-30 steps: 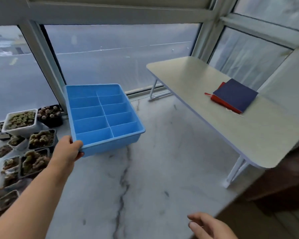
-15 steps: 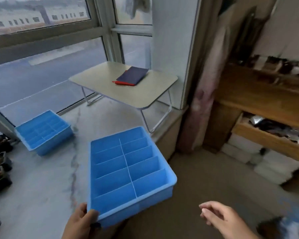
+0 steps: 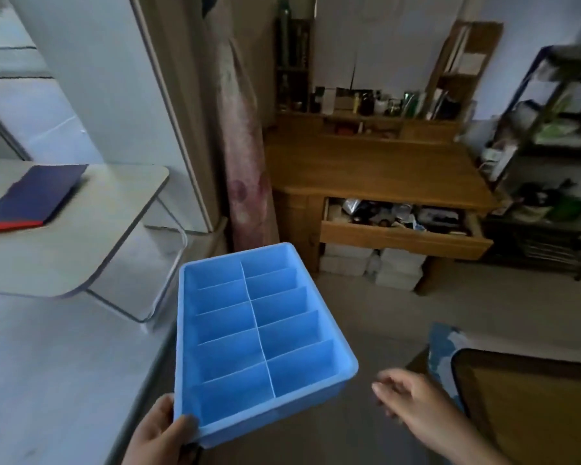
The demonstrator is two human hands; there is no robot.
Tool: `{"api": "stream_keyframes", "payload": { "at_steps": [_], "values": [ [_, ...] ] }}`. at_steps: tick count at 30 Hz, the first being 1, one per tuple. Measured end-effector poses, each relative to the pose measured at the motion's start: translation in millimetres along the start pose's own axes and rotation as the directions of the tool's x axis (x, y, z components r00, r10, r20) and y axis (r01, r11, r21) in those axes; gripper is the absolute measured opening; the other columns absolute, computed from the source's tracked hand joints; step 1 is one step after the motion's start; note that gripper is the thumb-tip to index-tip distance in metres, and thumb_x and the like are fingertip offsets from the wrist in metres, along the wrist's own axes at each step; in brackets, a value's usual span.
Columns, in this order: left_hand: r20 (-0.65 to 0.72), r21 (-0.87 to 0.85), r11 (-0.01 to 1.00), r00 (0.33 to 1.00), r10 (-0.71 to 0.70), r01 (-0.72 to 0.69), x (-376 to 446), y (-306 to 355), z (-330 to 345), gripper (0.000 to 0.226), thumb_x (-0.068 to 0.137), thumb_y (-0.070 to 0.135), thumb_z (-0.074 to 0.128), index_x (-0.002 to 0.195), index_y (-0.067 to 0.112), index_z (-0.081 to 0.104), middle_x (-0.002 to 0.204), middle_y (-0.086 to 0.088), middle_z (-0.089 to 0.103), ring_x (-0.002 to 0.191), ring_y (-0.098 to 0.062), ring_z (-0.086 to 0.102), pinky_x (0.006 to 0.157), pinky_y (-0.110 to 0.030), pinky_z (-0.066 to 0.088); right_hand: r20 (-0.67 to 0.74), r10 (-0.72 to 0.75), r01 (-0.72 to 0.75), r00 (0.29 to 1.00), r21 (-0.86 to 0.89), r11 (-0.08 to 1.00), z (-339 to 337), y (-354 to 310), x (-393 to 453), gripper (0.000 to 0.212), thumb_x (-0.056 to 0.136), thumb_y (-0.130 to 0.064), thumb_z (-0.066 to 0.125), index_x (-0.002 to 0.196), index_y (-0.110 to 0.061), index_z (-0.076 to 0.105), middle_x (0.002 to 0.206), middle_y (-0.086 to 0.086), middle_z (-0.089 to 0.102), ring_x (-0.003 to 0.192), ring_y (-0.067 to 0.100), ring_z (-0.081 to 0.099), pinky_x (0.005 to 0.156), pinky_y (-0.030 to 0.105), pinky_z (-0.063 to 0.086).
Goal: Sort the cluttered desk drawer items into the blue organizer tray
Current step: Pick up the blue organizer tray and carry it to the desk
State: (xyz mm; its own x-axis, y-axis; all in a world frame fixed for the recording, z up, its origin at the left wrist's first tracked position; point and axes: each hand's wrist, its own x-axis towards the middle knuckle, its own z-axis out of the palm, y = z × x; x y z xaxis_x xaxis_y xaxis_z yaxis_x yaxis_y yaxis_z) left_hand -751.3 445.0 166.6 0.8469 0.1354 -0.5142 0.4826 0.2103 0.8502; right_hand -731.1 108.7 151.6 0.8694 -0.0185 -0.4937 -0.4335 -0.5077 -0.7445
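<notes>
Across the room stands a wooden desk (image 3: pixel 373 169), its top surface bare in front and crowded with small bottles and boxes along the back shelf. Its drawer (image 3: pixel 403 234) is pulled out and packed with a jumble of small items (image 3: pixel 396 213), too blurred to name one by one. Nearer, at the left, a low folding table (image 3: pixel 91 236) carries a dark blue notebook (image 3: pixel 37 193) lying on a red one.

The blue tray (image 3: pixel 259 333) is in the air in front of the person, well apart from the drawer, tilted a little toward the camera. It has ten compartments in two columns, all empty.

The left hand (image 3: pixel 161 434) grips the tray's near left corner, thumb curled over the rim and the fingers hidden beneath. The right hand (image 3: pixel 413 397) hangs free just beside the tray's near right corner, fingers loosely bent and holding nothing.

The tray looks like thin moulded plastic: light, fairly stiff, smooth enough to slip, and the thin dividers may flex. Held by one corner it will probably sag or twist. Better hold would be on the rim at two opposite sides, so the right hand could take the near right edge. Sorting has not yet begun.
</notes>
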Motion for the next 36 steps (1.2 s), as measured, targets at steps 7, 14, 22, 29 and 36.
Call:
{"api": "stream_keyframes", "payload": {
  "at_steps": [7,14,22,29,36],
  "values": [
    [0.209,0.209,0.974,0.977,0.043,-0.088,122,46,79,0.015,0.084,-0.019,0.046,0.086,-0.007,0.054,0.057,-0.015,0.056,0.039,-0.017,0.048,0.035,-0.016,0.037,-0.132,0.135,-0.094,0.982,0.279,0.956,-67,-1,42,0.009,0.091,-0.020,0.059,0.092,-0.022,0.067,0.073,-0.005,0.072,0.058,0.001,0.063,0.056,0.016,0.046],
    [0.268,0.287,0.953,0.963,0.021,-0.101,219,71,201,0.019,0.081,-0.009,0.054,0.083,0.006,0.064,0.067,-0.018,0.063,0.054,-0.020,0.051,0.045,-0.021,0.040,-0.248,0.306,-0.152,0.919,0.495,0.855,-150,42,100,0.010,0.088,-0.015,0.062,0.090,-0.009,0.070,0.069,0.007,0.072,0.056,0.016,0.059,0.053,0.026,0.045],
    [0.198,0.232,0.966,0.978,0.069,-0.116,275,104,329,0.018,0.081,-0.013,0.050,0.089,0.000,0.060,0.067,-0.020,0.059,0.047,-0.020,0.049,0.037,-0.019,0.038,-0.274,0.105,0.007,0.956,0.380,0.925,-292,6,227,0.012,0.092,-0.011,0.056,0.090,-0.012,0.067,0.067,-0.002,0.071,0.054,0.005,0.058,0.049,0.017,0.044],
    [0.208,0.213,0.974,0.977,0.037,-0.082,361,150,389,0.020,0.084,-0.014,0.046,0.093,0.000,0.058,0.073,-0.024,0.059,0.047,-0.023,0.044,0.039,-0.023,0.035,-0.238,0.094,0.016,0.967,0.423,0.906,-354,-16,332,0.010,0.092,-0.019,0.058,0.091,-0.016,0.067,0.076,-0.003,0.073,0.059,0.005,0.063,0.053,0.018,0.049],
    [0.366,0.239,0.971,0.928,-0.067,-0.025,484,200,484,0.032,0.083,-0.012,0.046,0.103,0.007,0.063,0.074,-0.020,0.064,0.048,-0.022,0.051,0.041,-0.024,0.038,-0.305,0.212,-0.024,0.928,0.519,0.854,-422,-40,438,0.013,0.092,-0.022,0.057,0.095,-0.015,0.067,0.073,0.002,0.071,0.064,0.015,0.064,0.054,0.023,0.051]
  ]
}}
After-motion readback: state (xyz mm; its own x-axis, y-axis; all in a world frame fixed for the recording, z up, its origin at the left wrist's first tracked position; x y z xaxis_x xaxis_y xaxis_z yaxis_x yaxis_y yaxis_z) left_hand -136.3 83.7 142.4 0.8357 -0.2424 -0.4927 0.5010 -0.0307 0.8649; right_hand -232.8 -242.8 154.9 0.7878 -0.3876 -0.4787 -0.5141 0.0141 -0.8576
